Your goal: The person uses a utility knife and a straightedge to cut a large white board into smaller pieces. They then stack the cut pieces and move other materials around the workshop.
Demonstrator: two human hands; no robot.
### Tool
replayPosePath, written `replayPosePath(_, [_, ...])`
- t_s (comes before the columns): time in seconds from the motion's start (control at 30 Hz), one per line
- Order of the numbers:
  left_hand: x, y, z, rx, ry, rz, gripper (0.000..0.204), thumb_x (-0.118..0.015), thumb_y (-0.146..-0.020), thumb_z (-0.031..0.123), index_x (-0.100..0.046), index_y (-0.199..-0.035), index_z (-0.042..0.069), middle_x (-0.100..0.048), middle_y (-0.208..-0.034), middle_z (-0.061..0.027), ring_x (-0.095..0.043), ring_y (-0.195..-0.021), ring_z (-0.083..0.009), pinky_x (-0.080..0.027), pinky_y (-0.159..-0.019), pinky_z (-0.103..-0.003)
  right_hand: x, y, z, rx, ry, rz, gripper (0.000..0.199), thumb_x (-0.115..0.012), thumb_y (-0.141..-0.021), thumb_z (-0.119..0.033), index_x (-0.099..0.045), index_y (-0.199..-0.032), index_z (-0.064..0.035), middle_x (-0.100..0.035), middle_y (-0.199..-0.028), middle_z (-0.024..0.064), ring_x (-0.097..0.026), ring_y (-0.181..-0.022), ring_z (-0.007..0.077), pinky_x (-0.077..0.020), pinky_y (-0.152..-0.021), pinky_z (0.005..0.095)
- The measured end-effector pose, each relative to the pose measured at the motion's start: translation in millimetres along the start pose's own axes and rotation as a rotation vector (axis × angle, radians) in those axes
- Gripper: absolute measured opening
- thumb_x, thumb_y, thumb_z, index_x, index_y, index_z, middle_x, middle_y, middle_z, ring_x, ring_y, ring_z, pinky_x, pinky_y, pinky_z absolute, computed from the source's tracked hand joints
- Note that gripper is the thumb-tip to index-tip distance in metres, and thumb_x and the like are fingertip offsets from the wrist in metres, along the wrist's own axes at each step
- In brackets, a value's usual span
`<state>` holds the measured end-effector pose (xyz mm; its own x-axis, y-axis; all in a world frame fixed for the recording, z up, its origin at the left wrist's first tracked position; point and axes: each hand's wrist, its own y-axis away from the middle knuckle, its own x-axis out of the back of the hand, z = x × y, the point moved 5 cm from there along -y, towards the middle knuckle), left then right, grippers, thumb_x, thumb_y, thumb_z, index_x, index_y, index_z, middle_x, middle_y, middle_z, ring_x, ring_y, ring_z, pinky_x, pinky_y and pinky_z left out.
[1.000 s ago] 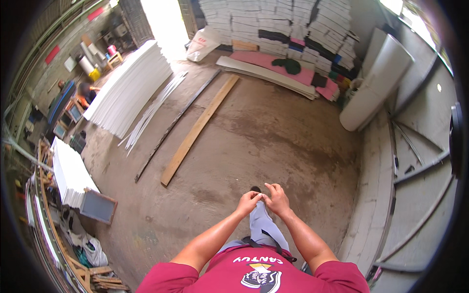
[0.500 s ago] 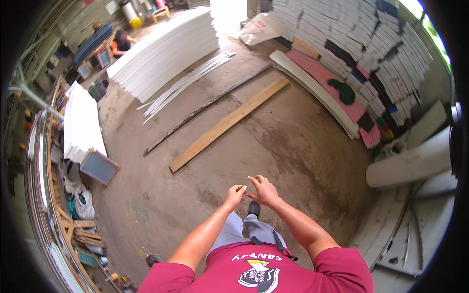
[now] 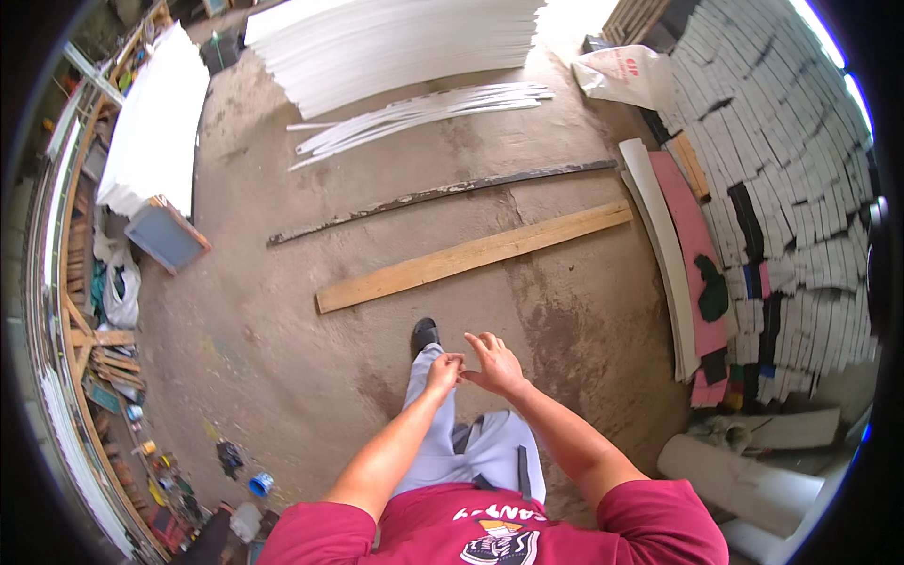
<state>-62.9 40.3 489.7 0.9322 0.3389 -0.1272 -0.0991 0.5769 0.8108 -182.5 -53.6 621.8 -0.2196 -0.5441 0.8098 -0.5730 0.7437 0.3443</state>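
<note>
The right hand (image 3: 496, 365) is open and empty; the left hand (image 3: 445, 374) has curled fingers, possibly pinching something too small to tell. The wooden plank (image 3: 476, 257) lies untouched on the floor (image 3: 282, 348) ahead, white strips (image 3: 424, 118) already loose beyond.

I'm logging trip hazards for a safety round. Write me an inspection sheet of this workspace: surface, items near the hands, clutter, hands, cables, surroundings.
Surface: brown floor with darker patches.
Items near the hands: long light-brown wooden plank flat on the floor, roughly alongside a long dark weathered strip.
Clutter: loose thin white strips; small blue container among mixed items, lower left.
Left hand: fingers drawn together; contents unclear.
Right hand: fingers spread; nothing visibly held.
Cables: nothing seen.
Surroundings: stacked white sheets beyond the strips; large white roll, lower right.
</note>
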Motion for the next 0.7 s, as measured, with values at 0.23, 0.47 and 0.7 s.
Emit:
replayPosePath(0.23, [27, -171, 5, 0.237, 0.305, 0.195, 0.051, -0.065, -0.104, 0.046, -0.059, -0.141, 0.012, -0.07, -0.119, -0.0079, -0.07, -0.09, -0.0202, -0.055, -0.082, -0.042, -54, -185, 94, 0.013, 0.152, -0.22, 0.106, -0.093, -0.07, -0.042, -0.042, -0.16, -0.016, -0.049, -0.154, 0.0193, -0.046, -0.145, 0.0377, -0.0445, -0.114, 0.0488])
replayPosePath(0.47, [60, -365, -83, 0.366, 0.576, 0.191, 0.095, -0.052, -0.105, 0.062, -0.013, -0.17, 0.003, -0.026, -0.173, -0.025, -0.029, -0.157, -0.0465, -0.026, -0.127, -0.058, -219, -361, 225, 0.107, 0.48, -0.366, 0.122, -0.094, -0.067, -0.045, -0.029, -0.166, -0.0151, -0.04, -0.164, 0.0191, -0.039, -0.151, 0.0361, -0.0381, -0.118, 0.049])
replayPosePath(0.7, [94, -499, -112, 0.291, 0.809, 0.348, 0.102, -0.052, -0.105, 0.063, -0.001, -0.171, 0.005, -0.012, -0.177, -0.0222, -0.019, -0.162, -0.0433, -0.019, -0.13, -0.056, -364, -485, 292, 0.237, 0.654, -0.495, 0.123, -0.088, -0.079, -0.038, -0.008, -0.172, -0.0289, -0.02, -0.174, 0.0215, -0.022, -0.162, 0.0395, -0.0288, -0.127, 0.0566])
